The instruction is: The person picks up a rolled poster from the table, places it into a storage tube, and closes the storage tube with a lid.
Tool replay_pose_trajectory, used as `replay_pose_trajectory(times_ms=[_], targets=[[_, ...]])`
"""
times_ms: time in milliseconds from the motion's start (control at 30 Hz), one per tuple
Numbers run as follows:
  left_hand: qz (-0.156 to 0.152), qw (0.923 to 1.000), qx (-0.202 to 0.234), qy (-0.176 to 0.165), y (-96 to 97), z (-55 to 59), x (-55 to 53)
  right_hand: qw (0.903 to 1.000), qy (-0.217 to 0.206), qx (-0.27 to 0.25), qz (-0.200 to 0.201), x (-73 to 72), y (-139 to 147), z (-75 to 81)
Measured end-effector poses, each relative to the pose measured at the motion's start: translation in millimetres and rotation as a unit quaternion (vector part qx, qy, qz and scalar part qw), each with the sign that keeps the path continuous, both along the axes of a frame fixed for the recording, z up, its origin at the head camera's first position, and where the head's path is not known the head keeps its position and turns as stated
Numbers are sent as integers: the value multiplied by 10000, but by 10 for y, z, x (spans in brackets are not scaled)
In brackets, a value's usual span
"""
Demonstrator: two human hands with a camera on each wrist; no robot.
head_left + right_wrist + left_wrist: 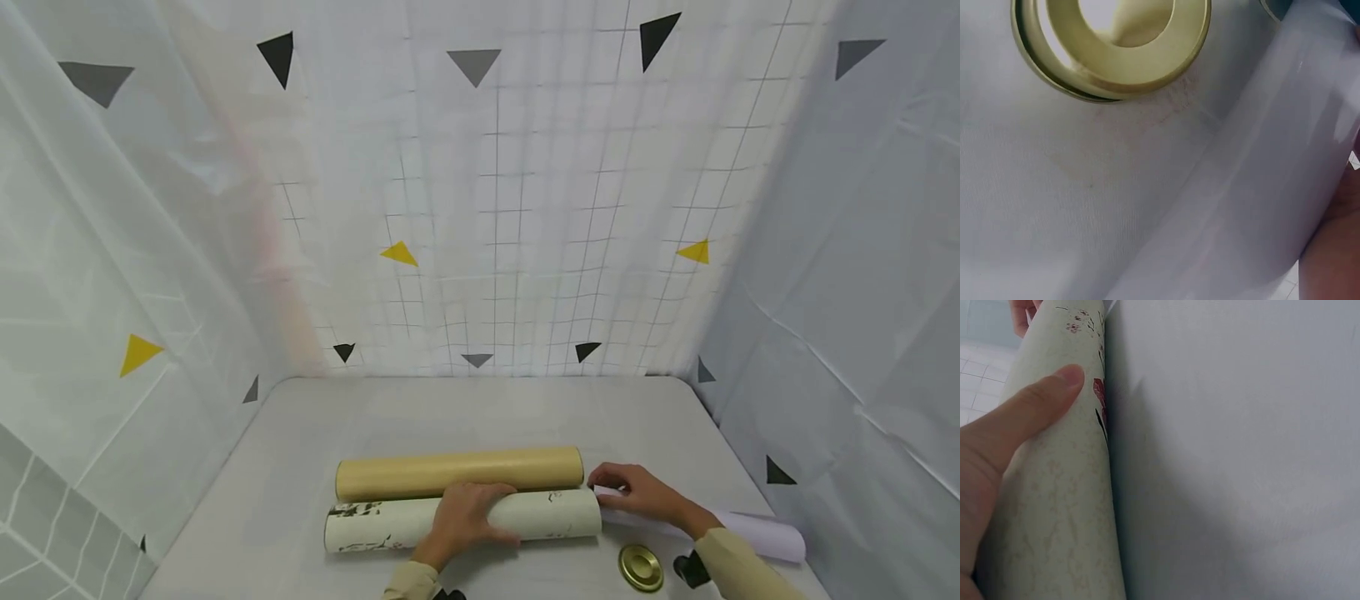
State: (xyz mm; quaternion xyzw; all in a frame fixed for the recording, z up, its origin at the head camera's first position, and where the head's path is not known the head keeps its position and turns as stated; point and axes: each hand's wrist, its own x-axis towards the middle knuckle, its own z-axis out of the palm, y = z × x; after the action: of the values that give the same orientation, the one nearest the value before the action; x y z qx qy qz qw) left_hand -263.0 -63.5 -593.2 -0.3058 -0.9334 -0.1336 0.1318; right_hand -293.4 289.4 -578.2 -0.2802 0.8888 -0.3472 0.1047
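A pale cardboard tube (405,523) with a dark and red floral print lies across the table. My left hand (468,517) grips it around the middle, its thumb on the near side; the left wrist view has that thumb on the printed wall (1060,506). At the tube's right end, my right hand (641,493) holds the end of a rolled white sheet (765,536), fingers curled over it. In the right wrist view the smooth roll (1254,150) runs up to the tube's open rim, with most of the hand out of frame.
A plain tan tube (457,473) lies parallel just behind the printed one. The round gold metal lid (641,568) rests on the table (480,408) near the right forearm. White sheeting (570,192) with triangle markers hangs behind and at both sides.
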Motion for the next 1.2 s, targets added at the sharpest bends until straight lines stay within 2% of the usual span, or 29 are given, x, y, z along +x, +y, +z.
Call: replay_pose_trajectory(times_ms=[300,633,867,1100,1200], targets=[[-14,9998,174,119,-7,-19,-9,9996,72,78,259,11,-18,35],[75,9998,114,169,-3,-22,5,9974,248,324,597,2,6,4],[169,9996,87,224,3,-37,26,9957,-96,671,632,-1,9,36],[162,9990,197,357,6,-66,12,9951,-127,580,785,10,-16,151],[160,9992,233,280,7,-62,6,9947,-285,548,823,8,-28,179]])
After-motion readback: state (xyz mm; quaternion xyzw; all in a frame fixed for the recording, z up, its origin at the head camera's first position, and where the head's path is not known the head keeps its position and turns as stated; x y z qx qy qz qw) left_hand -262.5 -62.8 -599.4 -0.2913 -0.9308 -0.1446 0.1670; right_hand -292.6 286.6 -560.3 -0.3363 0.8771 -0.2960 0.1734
